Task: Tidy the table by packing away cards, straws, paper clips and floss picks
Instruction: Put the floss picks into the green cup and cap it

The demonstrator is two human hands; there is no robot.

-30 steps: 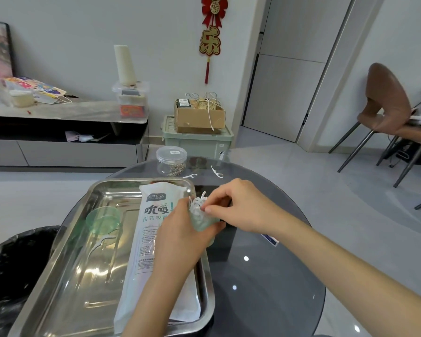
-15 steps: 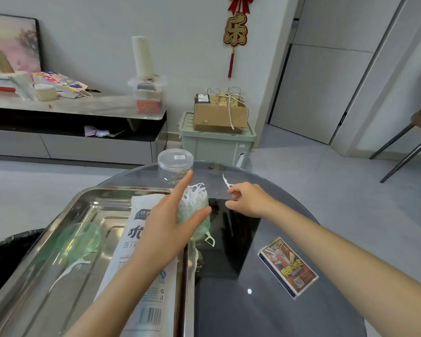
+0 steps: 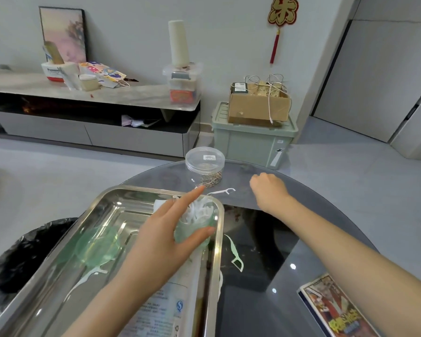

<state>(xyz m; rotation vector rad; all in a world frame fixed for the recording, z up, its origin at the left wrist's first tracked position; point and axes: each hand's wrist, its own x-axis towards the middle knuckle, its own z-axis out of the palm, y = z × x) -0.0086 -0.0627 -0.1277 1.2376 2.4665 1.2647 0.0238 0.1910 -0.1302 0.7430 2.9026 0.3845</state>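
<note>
The left hand is gripping a green cup between thumb and fingers, forefinger pointing straight, over the far right corner of the tray. White floss picks are standing bunched in the cup. The right hand is hovering curled near the table's far edge; whether it is holding anything, I cannot tell. A white pick is lying just left of it, beside the jar of paper clips. A green pick is lying just right of the tray. A card box is sitting at the near right edge.
</note>
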